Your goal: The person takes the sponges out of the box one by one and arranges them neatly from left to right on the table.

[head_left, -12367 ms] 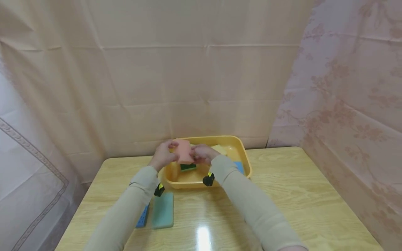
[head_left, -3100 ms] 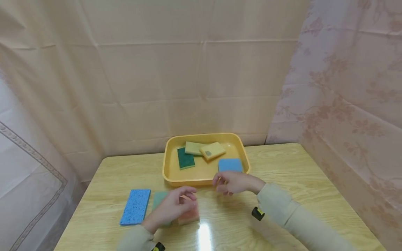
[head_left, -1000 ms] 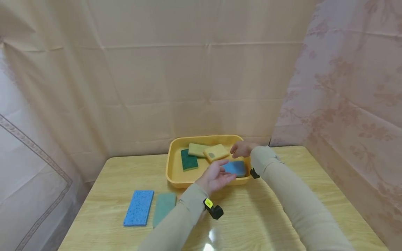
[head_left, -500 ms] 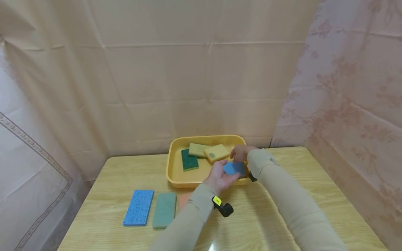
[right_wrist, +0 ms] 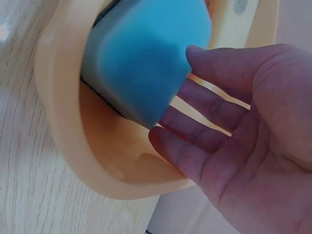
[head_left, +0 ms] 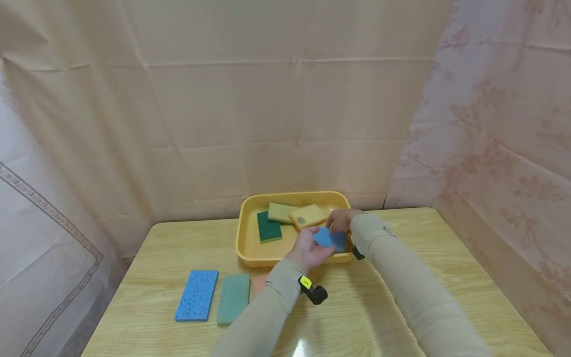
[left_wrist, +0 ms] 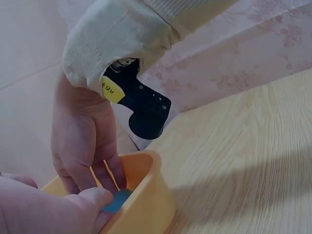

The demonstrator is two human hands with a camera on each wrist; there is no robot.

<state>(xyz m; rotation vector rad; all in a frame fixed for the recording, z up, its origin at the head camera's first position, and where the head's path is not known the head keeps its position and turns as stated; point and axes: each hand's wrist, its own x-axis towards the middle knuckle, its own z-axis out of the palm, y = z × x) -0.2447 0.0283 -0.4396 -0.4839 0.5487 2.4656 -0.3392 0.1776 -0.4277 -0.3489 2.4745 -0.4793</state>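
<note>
A blue sponge with a dark underside is tilted up at the right end of a yellow tray. My left hand reaches over the tray's front rim and holds the sponge's left end between thumb and fingers. From the right, my right hand pinches the other end; in the right wrist view its thumb lies on the sponge's face and the fingertips go behind its edge. Part of the left hand's grip is hidden in the left wrist view, where only a bit of blue shows.
Inside the tray lie a dark green scouring sponge, a pale yellow sponge and a yellow sponge with a grey spot. On the table in front are a speckled blue sponge, a teal sponge and a partly covered salmon sponge.
Earlier the salmon sponge was lifted from the tray and set down beside the teal one. Both hands then moved to the blue sponge in the tray, closed on it and tilted it up.
</note>
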